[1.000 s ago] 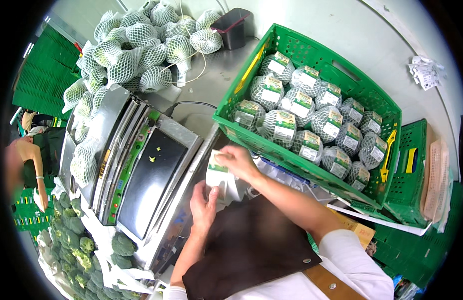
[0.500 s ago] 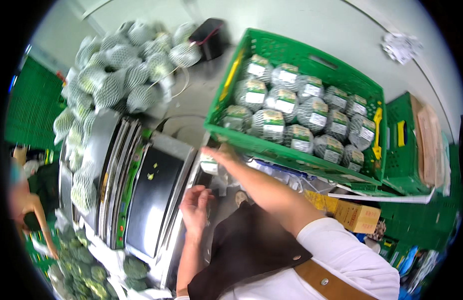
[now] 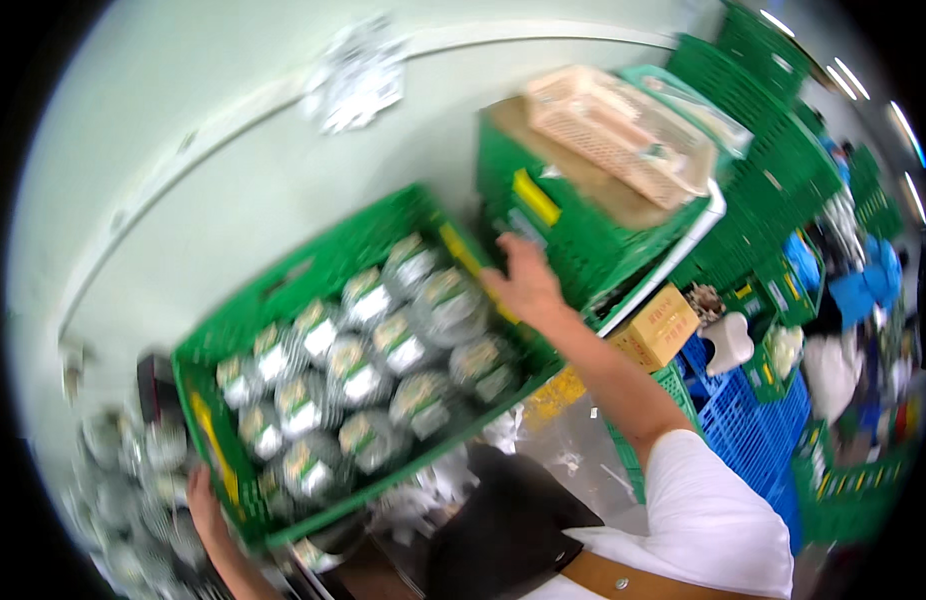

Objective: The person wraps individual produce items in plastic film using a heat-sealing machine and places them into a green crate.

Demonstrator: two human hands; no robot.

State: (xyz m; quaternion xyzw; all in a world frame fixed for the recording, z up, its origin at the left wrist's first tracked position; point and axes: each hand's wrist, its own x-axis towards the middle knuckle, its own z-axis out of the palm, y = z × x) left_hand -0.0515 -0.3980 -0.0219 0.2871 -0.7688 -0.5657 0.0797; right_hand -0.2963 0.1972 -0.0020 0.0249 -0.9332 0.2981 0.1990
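Observation:
A green plastic crate (image 3: 283, 275) with yellow end handles slants across the middle of the head view. Inside are several round, wrapped vegetables (image 3: 358, 380) with white and green labels, their kind blurred. My right hand (image 3: 528, 282) is at the crate's right end, fingers curled at the rim by the yellow handle. At the opposite end my left hand (image 3: 205, 508) grips the crate's left side below its yellow handle; some of its fingers are hidden or smeared. Whether the crate is lifted or supported underneath, I cannot tell.
Just right of the crate stands another green crate (image 3: 573, 235), topped with cardboard and a pale pink basket (image 3: 623, 130). Net-wrapped produce (image 3: 123, 490) is piled at lower left, near a dark box (image 3: 160, 390). Farther right are a cardboard carton (image 3: 658, 325) and blue crates (image 3: 748, 425).
The view has swung right. My hands, formerly apart with the left off the crate, now hold its two ends. The crate appears lower and farther left in view, tilted differently.

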